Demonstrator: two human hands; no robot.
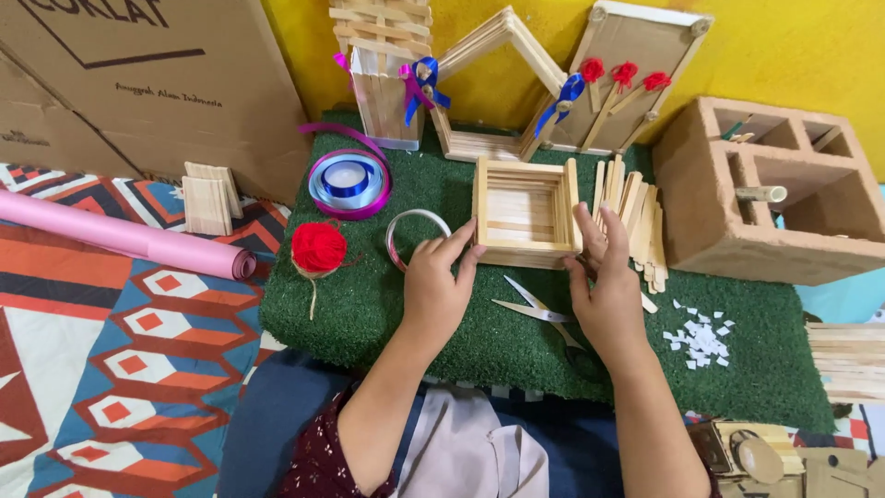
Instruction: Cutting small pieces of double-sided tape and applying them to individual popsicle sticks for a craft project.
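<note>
A square box built of wooden craft sticks (524, 210) sits on a green turf mat (387, 304). My left hand (438, 286) touches its near left corner with the fingertips. On the box's right side, my right hand (604, 286) presses its fingers against the wall. Both hands steady the box between them. A loose pile of craft sticks (636, 217) lies just right of the box. Scissors (544, 318) lie on the mat between my wrists, partly hidden under my right hand.
Red yarn ball (319, 247), tape ring (415, 235) and ribbon spools (348, 182) lie left of the box. Stick houses (498, 83) stand behind. A hollow brick (765, 189) stands right, paper scraps (701, 339) below it. Pink paper roll (120, 235) and cardboard box (147, 83) at left.
</note>
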